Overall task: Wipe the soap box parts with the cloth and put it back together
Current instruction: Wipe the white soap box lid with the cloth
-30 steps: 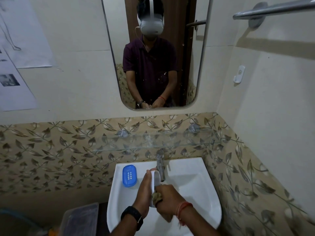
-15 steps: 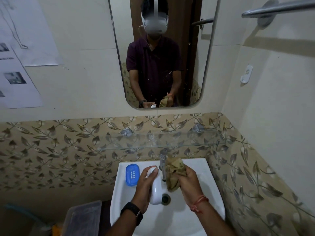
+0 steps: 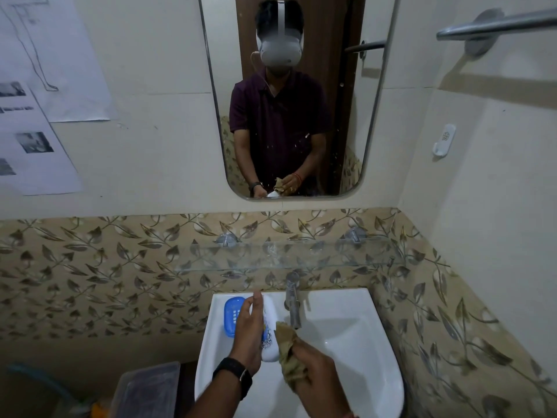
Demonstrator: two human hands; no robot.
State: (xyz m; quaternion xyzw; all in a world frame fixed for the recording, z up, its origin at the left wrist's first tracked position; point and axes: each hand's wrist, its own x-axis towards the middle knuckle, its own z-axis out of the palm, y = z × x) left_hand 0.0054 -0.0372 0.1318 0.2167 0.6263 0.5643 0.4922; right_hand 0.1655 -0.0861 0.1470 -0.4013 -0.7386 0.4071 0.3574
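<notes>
Since half a second back, we have swung the white soap box lid (image 3: 270, 336) leftward, away from the tap and toward the rim of the basin, and lowered the cloth from in front of the tap to just beside the lid.

Furthest left we see a translucent plastic container (image 3: 149, 389) below the basin. On the left rim of the white sink (image 3: 346, 327) lies the blue soap tray (image 3: 231, 315), a rounded rectangle with a grid of small drain holes, partly covered by our left hand (image 3: 248, 333). That hand, with a black watch (image 3: 232, 374) at the wrist, holds the lid on edge: the fingers are stretched long and nearly straight against its near side, so the lid shows only to the right of them, smooth, glossy, oval, with a blue and dark printed pattern. We cannot tell where the thumb sits.

Just right of the lid, touching or nearly touching its lower edge, is the cloth (image 3: 287, 354), olive-brown, coarse and crumpled. Our right hand (image 3: 316, 375) is closed around its lower part in a loose fist, the bunched end poking upward.

Behind stands the metal tap (image 3: 293, 300), with a clear glass shelf (image 3: 286, 254) above it on leaf-patterned tiles.
</notes>
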